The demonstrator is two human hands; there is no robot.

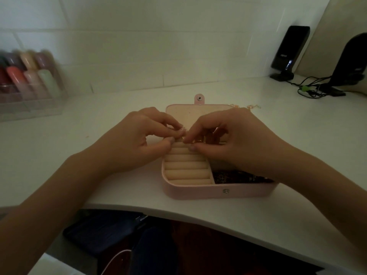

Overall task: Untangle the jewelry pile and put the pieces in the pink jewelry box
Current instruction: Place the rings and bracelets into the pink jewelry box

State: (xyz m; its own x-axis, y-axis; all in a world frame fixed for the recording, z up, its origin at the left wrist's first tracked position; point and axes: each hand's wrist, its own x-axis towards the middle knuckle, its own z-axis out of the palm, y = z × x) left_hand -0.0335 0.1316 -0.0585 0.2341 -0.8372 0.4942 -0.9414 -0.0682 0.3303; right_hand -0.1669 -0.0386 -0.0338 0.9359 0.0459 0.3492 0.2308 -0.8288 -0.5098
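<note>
- Left hand [137, 135], frame centre: fingers curled, tips pinching a tiny glinting piece [181, 129].
- Piece sits above the ring rolls of the box [198, 192]; likely light, thin, snag-prone, best pinched at its ends.
- Right hand [228, 139]: fingertips pinch it too.

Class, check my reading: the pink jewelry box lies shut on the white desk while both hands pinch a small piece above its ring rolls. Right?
Not quite. In the head view the pink jewelry box lies open, its lid folded back. The left hand and right hand do pinch a small piece above the ring rolls on the white desk.
</note>
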